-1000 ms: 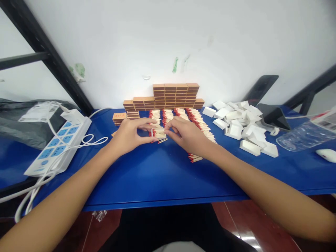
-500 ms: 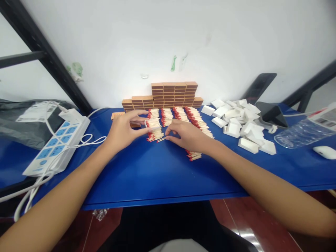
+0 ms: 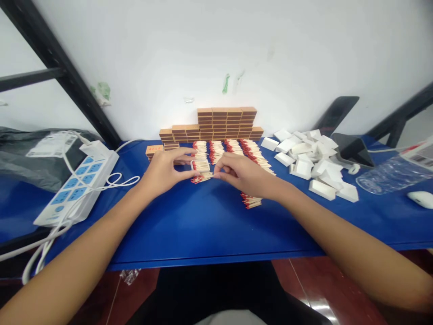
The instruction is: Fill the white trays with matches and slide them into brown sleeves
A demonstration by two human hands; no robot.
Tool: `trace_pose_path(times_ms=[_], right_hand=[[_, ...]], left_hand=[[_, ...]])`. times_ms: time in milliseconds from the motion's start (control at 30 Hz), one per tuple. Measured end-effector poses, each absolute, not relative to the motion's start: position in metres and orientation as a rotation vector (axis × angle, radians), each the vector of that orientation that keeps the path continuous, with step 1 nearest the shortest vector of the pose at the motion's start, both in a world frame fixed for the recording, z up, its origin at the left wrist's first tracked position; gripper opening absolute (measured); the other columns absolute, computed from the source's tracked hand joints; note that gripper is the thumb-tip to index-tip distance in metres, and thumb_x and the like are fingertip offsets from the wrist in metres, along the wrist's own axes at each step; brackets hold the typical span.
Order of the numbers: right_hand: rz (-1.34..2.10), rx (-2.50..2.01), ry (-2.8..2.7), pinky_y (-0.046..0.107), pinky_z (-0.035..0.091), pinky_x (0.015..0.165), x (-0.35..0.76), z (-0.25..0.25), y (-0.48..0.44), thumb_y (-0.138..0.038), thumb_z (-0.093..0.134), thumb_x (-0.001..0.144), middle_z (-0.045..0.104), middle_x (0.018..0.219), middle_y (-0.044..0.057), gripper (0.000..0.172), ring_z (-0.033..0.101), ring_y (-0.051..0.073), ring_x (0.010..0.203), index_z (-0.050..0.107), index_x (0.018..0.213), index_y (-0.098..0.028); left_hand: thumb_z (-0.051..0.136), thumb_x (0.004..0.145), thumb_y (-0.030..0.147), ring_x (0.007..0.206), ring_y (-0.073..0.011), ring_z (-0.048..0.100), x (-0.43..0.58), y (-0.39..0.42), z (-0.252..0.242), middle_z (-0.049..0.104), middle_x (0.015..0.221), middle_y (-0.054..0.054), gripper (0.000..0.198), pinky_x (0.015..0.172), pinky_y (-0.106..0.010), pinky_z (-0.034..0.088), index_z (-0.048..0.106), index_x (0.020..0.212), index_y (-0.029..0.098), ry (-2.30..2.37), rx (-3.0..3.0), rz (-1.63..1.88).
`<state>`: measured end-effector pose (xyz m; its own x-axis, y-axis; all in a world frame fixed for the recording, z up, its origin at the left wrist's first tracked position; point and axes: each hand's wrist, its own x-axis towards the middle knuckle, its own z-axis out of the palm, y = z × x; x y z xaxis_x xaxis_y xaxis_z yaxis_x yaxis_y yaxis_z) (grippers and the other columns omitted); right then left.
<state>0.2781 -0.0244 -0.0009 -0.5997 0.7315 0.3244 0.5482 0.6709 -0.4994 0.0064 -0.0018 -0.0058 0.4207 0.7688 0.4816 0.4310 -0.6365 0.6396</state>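
Note:
Rows of red-tipped matches lie on the blue table in front of a stacked wall of brown matchboxes. My left hand pinches a small white tray filled with matches between thumb and fingers. My right hand is curled at the tray's right end, its fingertips pinched on loose matches lying just below the tray. Another bundle of matches lies under my right wrist.
A heap of empty white inner trays lies to the right. A white and blue power strip with cables sits at the left, beside a grey bag. A phone on a stand, a plastic bag and a white mouse are at the far right.
My left hand lifted the filled tray toward the match rows, then brought it back down beside the loose matches. My right hand stayed at the loose matches, shifting slightly.

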Motion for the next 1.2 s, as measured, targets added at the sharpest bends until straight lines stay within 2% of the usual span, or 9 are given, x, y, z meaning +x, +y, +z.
trace_pose_path(times_ms=[233, 533, 900, 1200], right_hand=[[0.31, -1.019, -2.194, 0.031, 0.037, 0.071, 0.276, -0.006, -0.02, -0.023, 0.061, 0.103, 0.055, 0.088, 0.002, 0.008, 0.048, 0.018, 0.076, 0.063, 0.095, -0.021], [0.251, -1.066, -2.237, 0.031, 0.038, 0.073, 0.276, -0.011, -0.02, -0.021, 0.061, 0.104, 0.055, 0.091, 0.002, 0.007, 0.05, 0.018, 0.078, 0.063, 0.098, -0.02], [0.228, -1.075, -2.261, 0.031, 0.04, 0.075, 0.271, -0.011, -0.024, -0.021, 0.059, 0.105, 0.058, 0.095, 0.004, 0.007, 0.054, 0.019, 0.082, 0.063, 0.099, -0.02], [0.195, -0.987, -2.243, 0.03, 0.04, 0.072, 0.271, -0.013, -0.023, -0.018, 0.064, 0.102, 0.057, 0.089, 0.002, 0.006, 0.054, 0.017, 0.079, 0.068, 0.099, -0.019]], left_hand=[[0.094, 0.075, 0.055, 0.106, -0.0317, 0.081, 0.013, -0.011, -0.005, 0.084, 0.11, -0.008, 0.063, 0.104, -0.044, 0.065, 0.077, 0.126, 0.022, 0.995, 2.305, 1.043], [0.095, 0.075, 0.05, 0.105, -0.0302, 0.082, 0.015, -0.015, -0.002, 0.085, 0.109, -0.008, 0.062, 0.103, -0.041, 0.065, 0.076, 0.127, 0.021, 0.97, 2.297, 1.053], [0.093, 0.077, 0.053, 0.106, -0.0305, 0.082, 0.013, -0.012, -0.003, 0.085, 0.111, -0.008, 0.061, 0.102, -0.041, 0.066, 0.077, 0.126, 0.02, 0.993, 2.304, 1.058], [0.093, 0.076, 0.054, 0.104, -0.0304, 0.082, 0.015, -0.012, -0.004, 0.085, 0.108, -0.008, 0.062, 0.102, -0.041, 0.066, 0.077, 0.125, 0.02, 1.013, 2.281, 1.046]])
